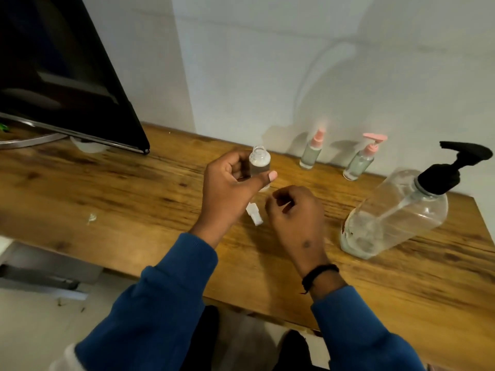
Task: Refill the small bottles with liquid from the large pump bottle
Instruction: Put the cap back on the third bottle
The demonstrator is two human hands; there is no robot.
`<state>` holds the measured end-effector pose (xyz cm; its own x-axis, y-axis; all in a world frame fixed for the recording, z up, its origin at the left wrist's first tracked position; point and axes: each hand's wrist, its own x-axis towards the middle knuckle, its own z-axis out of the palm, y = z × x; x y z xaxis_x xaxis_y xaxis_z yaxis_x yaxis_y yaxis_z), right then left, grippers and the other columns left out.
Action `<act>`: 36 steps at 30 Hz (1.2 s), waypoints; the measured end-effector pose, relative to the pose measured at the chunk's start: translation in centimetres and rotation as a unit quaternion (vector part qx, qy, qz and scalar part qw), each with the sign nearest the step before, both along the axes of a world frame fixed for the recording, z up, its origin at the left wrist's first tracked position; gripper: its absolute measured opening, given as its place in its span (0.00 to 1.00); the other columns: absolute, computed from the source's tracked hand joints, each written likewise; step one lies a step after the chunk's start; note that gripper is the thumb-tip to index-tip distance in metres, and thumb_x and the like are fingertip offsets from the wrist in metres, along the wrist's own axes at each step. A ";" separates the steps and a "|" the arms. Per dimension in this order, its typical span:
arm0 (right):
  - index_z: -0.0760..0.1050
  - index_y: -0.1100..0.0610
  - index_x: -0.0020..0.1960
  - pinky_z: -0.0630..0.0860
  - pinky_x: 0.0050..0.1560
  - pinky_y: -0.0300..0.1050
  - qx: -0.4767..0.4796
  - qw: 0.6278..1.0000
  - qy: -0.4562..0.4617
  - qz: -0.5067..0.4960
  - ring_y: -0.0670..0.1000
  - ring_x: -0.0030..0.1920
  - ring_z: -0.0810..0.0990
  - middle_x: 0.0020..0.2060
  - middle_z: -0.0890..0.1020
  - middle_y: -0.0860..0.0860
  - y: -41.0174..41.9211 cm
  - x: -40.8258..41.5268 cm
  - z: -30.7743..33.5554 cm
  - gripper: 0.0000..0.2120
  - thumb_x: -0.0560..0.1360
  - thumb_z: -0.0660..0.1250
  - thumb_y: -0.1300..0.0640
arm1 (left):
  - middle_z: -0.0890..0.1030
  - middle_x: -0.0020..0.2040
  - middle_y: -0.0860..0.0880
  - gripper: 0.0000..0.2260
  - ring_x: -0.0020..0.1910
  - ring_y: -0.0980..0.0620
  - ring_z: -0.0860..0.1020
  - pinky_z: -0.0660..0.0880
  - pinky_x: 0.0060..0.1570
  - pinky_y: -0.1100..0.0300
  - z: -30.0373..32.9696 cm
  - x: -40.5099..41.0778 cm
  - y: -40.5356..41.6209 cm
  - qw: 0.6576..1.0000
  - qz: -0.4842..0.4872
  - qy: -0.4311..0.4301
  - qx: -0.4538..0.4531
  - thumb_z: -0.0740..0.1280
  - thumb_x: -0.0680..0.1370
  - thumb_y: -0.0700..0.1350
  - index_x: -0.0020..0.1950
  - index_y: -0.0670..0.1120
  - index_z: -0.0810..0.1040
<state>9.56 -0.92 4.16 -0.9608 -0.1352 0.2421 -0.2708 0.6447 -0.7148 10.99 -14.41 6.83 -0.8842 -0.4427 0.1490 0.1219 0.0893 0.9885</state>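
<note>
- The left hand [227, 188] holds a small clear bottle [259, 163] upright above the wooden desk [134, 183], its fingers curled behind the bottle and the thumb pressed across its front.
- The bottle's neck is open, with no cap on it; it looks only partly filled, though how far is hard to tell.
- A small white cap [255, 217] lies on the desk just below that hand, between the two wrists.
- The right hand [294, 212] hovers just beside the bottle with its fingers loosely curled and nothing visible in them.
- The large pump bottle [393, 212] with the black pump head [452, 167] stands on the desk to the right, well apart from the hands; it looks nearly empty, with liquid only at the bottom.
- Two small bottles with pink tops, a spray bottle [312, 152] and a pump bottle [361, 160], stand by the wall.
- The step in hand seems to be readying the opened bottle for filling.
- The next move likely calls for bringing its mouth under the pump spout and pressing the pump with the right hand, keeping the narrow neck aligned to avoid spills.
</note>
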 end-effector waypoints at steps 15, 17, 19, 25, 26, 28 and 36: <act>0.78 0.51 0.52 0.75 0.47 0.47 0.122 0.992 -0.029 0.032 0.51 0.50 0.73 0.45 0.77 0.48 -2.0 0.2 -3.4 0.14 0.72 0.68 0.43 | 0.87 0.47 0.45 0.16 0.48 0.46 0.85 0.83 0.50 0.43 -1.9 -0.7 -0.8 0.998 0.000 -0.034 0.049 0.80 0.67 0.36 0.52 0.40 0.83; 0.78 0.51 0.51 0.74 0.45 0.47 0.127 0.991 -0.025 0.036 0.51 0.49 0.73 0.45 0.77 0.48 -2.0 0.1 -3.5 0.12 0.73 0.68 0.45 | 0.87 0.47 0.45 0.16 0.48 0.47 0.85 0.83 0.49 0.44 -1.9 -0.7 -0.6 0.998 -0.004 -0.036 0.049 0.80 0.67 0.35 0.52 0.39 0.83; 0.77 0.51 0.48 0.74 0.43 0.46 0.104 0.994 -0.021 0.023 0.50 0.47 0.74 0.43 0.77 0.48 -1.8 0.0 -3.4 0.09 0.72 0.68 0.47 | 0.87 0.47 0.45 0.16 0.48 0.46 0.85 0.83 0.50 0.44 -1.9 -0.8 -0.5 0.998 -0.010 -0.040 0.051 0.80 0.67 0.35 0.53 0.39 0.83; 0.77 0.52 0.46 0.79 0.38 0.46 -0.106 0.991 -0.068 -0.037 0.42 0.37 0.78 0.37 0.81 0.44 -0.5 -1.5 -1.2 0.08 0.69 0.74 0.56 | 0.87 0.48 0.46 0.16 0.49 0.45 0.85 0.82 0.50 0.39 -2.4 -1.2 -1.1 0.998 -0.009 -0.036 0.057 0.81 0.66 0.38 0.52 0.42 0.83; 0.77 0.51 0.46 0.79 0.37 0.45 -0.132 0.988 -0.077 -0.039 0.42 0.37 0.79 0.37 0.81 0.43 -0.3 -1.7 -0.8 0.09 0.68 0.75 0.56 | 0.87 0.48 0.46 0.16 0.49 0.45 0.85 0.81 0.50 0.39 -2.4 -1.3 -1.2 0.998 -0.008 -0.034 0.056 0.81 0.66 0.38 0.52 0.43 0.83; 0.78 0.51 0.47 0.79 0.37 0.44 -0.180 0.979 -0.088 -0.036 0.42 0.37 0.80 0.37 0.82 0.44 0.0 -1.9 -0.3 0.09 0.69 0.76 0.57 | 0.87 0.48 0.45 0.15 0.49 0.44 0.85 0.81 0.51 0.38 -2.5 -1.5 -1.2 0.998 -0.009 -0.029 0.054 0.80 0.66 0.39 0.51 0.42 0.84; 0.80 0.61 0.51 0.81 0.46 0.41 -0.369 0.924 -0.076 -0.071 0.49 0.45 0.84 0.45 0.85 0.54 0.3 -2.6 0.1 0.11 0.69 0.76 0.65 | 0.87 0.49 0.46 0.15 0.50 0.46 0.85 0.82 0.52 0.44 -2.4 -1.6 -0.8 0.997 -0.018 -0.037 0.058 0.80 0.68 0.38 0.53 0.41 0.84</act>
<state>6.97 -0.59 4.30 -0.9865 0.1436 0.0794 -0.0818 -0.0109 -0.9966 9.40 -15.23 4.43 -0.9065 -0.4210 0.0313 0.0484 -0.0299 0.9984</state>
